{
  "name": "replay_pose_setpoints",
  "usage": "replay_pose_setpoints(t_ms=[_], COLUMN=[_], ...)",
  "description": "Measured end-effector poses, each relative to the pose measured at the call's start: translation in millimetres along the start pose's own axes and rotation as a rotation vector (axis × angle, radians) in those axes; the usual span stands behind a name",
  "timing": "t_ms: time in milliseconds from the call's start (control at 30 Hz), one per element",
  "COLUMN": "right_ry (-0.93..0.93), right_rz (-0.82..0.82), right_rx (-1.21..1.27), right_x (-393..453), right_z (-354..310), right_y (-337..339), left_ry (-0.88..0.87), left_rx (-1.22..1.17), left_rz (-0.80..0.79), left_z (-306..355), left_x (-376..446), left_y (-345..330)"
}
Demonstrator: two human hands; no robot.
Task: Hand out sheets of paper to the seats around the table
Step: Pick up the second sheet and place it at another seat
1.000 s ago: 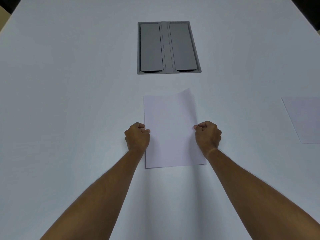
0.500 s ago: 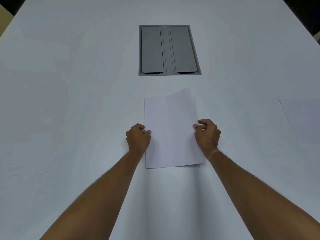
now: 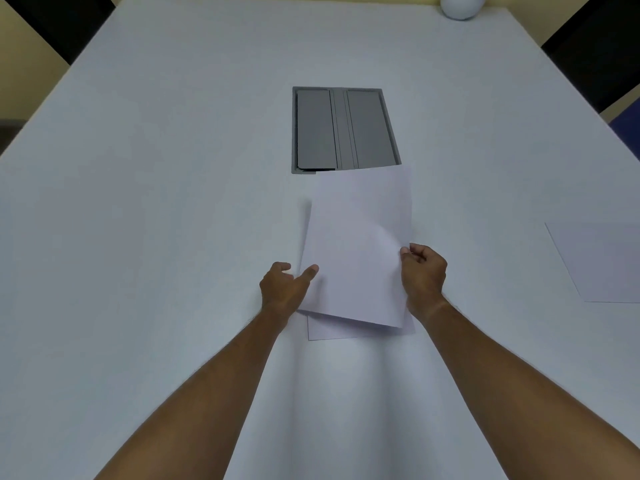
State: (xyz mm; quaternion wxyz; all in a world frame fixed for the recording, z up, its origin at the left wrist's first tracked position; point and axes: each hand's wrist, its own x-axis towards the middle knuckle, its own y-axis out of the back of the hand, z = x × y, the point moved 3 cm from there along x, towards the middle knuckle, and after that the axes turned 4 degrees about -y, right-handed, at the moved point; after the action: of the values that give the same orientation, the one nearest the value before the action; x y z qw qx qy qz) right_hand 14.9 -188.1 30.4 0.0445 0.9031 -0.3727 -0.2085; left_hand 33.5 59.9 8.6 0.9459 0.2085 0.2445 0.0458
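A white sheet of paper (image 3: 360,247) is lifted and tilted above the white table (image 3: 173,202), held at both side edges. My left hand (image 3: 285,289) pinches its left edge with the thumb on top. My right hand (image 3: 424,275) grips its right edge. Under it a stack of paper (image 3: 332,330) lies flat on the table, only its near edge showing. Another single sheet (image 3: 599,265) lies flat at the right edge of the view.
A grey recessed cable box (image 3: 343,129) with two closed lids sits in the table's middle, its near edge partly covered by the lifted sheet. A white rounded object (image 3: 459,5) stands at the far edge. Dark chair backs (image 3: 595,46) show at the far corners.
The top sheet has come up off the stack and tilted, held in both hands. The head has lifted, so more of the table's far end is in view.
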Motion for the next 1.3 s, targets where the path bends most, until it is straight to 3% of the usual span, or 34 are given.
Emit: replay_pose_setpoints(t_ms=[133,334,434,600,734,967,1134,1301], right_ry=[0.02,0.012,-0.018,-0.068,-0.079,-0.084,-0.115,-0.086], right_rz=[-0.014,-0.009,-0.034,-0.09,-0.217,-0.439,-0.474,-0.602], right_rx=[0.116,0.269,0.312,0.361,0.395,0.36,0.376,0.227], right_x=[-15,-39,-52,-77,-100,-144,-161,-182], right_z=[-22,-51,-58,-59,-60,-57,-61,-69], right_y=[-1,2,3,7,8,22,27,5], left_ry=[0.085,0.294,0.274,0.157,0.059,-0.197,-0.237,-0.204], left_rx=[-0.12,-0.488,-0.661,-0.742,-0.715,-0.411,-0.331,-0.237], left_rz=[-0.046,0.006,-0.026,0.011,0.094,0.206,0.174,0.124], left_z=[1,10,17,30,34,33,15,-6], left_x=[-13,-35,-48,-60,-72,-108,-135,-157], left_y=[5,7,7,26,54,146,225,293])
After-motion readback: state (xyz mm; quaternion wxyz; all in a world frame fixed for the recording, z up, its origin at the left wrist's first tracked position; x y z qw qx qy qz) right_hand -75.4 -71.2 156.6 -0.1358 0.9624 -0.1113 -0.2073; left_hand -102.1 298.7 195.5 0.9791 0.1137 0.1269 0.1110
